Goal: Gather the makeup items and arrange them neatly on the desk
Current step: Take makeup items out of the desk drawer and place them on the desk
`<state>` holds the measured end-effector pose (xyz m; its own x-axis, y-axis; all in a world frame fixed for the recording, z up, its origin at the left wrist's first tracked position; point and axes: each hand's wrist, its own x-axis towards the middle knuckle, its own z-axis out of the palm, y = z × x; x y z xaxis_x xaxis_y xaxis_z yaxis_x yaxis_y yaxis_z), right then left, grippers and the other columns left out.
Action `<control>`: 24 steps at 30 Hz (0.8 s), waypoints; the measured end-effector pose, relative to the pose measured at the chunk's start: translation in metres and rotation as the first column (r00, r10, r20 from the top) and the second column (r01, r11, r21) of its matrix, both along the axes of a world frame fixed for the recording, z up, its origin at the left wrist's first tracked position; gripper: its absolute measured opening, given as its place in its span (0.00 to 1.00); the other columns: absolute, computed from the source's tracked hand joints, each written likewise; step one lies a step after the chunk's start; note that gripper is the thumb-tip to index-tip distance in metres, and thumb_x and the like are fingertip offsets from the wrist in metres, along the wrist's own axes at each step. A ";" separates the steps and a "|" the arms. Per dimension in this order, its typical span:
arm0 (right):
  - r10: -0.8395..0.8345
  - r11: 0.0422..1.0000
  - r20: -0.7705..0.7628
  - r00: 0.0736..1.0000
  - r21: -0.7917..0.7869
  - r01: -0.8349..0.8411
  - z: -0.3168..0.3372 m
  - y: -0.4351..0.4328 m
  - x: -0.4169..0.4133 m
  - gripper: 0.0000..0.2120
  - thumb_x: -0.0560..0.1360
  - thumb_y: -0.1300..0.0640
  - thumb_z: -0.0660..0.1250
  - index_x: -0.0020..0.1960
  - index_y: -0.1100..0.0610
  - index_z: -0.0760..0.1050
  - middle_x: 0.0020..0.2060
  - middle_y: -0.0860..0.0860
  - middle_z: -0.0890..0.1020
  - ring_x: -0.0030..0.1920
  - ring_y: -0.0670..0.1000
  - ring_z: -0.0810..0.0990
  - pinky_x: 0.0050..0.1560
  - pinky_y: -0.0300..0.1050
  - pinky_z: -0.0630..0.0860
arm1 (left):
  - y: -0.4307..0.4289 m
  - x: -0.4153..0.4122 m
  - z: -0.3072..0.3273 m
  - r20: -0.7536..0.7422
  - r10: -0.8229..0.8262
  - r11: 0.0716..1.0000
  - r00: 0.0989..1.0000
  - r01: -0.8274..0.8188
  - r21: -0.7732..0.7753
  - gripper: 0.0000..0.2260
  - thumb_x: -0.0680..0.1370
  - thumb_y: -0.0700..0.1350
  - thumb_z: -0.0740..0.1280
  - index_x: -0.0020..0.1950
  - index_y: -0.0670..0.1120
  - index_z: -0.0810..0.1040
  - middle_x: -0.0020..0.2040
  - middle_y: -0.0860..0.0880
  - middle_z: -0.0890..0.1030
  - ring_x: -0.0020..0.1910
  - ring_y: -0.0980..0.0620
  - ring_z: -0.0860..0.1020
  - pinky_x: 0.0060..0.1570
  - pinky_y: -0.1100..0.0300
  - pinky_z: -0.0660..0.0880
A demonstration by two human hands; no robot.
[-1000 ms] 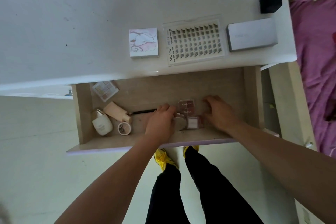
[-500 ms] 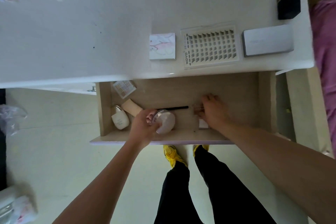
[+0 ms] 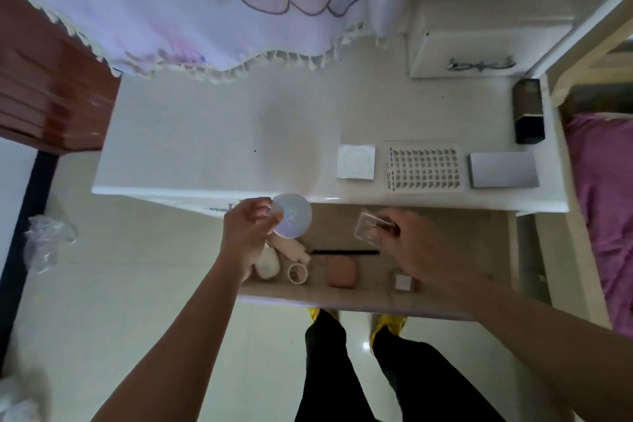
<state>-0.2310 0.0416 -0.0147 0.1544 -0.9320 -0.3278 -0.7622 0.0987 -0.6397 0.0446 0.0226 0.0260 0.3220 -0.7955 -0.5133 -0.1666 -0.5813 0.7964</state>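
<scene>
White compact [image 3: 292, 215] pinched in left grip [image 3: 247, 229]; right grip [image 3: 411, 243] holds clear case [image 3: 371, 228].

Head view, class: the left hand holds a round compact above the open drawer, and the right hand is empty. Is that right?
Not quite. The head view shows the left hand holding the round compact above the open drawer, but the right hand grips a small clear case.
</scene>
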 end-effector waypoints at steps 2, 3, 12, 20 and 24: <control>0.006 0.999 0.000 1.000 -0.045 -0.006 0.017 -0.024 0.022 0.13 0.77 0.48 0.68 0.60 0.51 0.76 0.47 0.49 0.82 0.46 0.50 0.79 0.48 0.48 0.76 | -0.019 0.012 0.005 -0.006 0.006 1.000 1.000 -0.006 -0.004 0.11 0.71 0.33 0.74 0.47 0.47 0.79 0.41 0.47 0.79 0.41 0.49 0.78 0.45 0.54 0.78; 0.007 0.999 0.000 1.000 -0.050 -0.007 0.023 -0.037 0.030 0.13 0.77 0.49 0.68 0.61 0.52 0.76 0.48 0.50 0.82 0.46 0.51 0.79 0.48 0.47 0.75 | -0.027 0.014 0.004 0.002 -0.003 1.000 1.000 0.003 0.001 0.11 0.71 0.33 0.74 0.46 0.47 0.79 0.41 0.48 0.79 0.41 0.48 0.78 0.47 0.52 0.78; 0.073 0.988 -0.226 0.971 0.150 -0.039 0.027 -0.129 0.100 0.10 0.79 0.53 0.66 0.60 0.51 0.77 0.55 0.50 0.82 0.54 0.54 0.79 0.50 0.46 0.73 | -0.090 0.044 -0.011 0.003 -0.211 0.975 0.977 0.210 0.074 0.12 0.72 0.37 0.74 0.54 0.41 0.79 0.42 0.47 0.79 0.44 0.44 0.79 0.49 0.49 0.80; 0.140 0.986 -0.407 0.902 0.141 -0.090 0.021 -0.150 0.115 0.12 0.79 0.52 0.65 0.62 0.51 0.75 0.59 0.51 0.76 0.58 0.55 0.77 0.55 0.48 0.72 | -0.124 0.056 -0.029 0.112 -0.380 0.922 0.918 0.368 0.118 0.14 0.76 0.42 0.70 0.62 0.46 0.77 0.51 0.48 0.81 0.49 0.49 0.79 0.56 0.54 0.77; 0.147 0.986 -0.401 0.904 0.128 -0.103 0.020 -0.154 0.117 0.12 0.79 0.52 0.63 0.62 0.51 0.75 0.59 0.50 0.75 0.58 0.55 0.77 0.56 0.48 0.71 | -0.128 0.051 -0.031 0.260 -0.458 0.888 0.850 0.452 0.087 0.14 0.77 0.44 0.68 0.63 0.45 0.77 0.54 0.48 0.81 0.48 0.53 0.76 0.51 0.61 0.71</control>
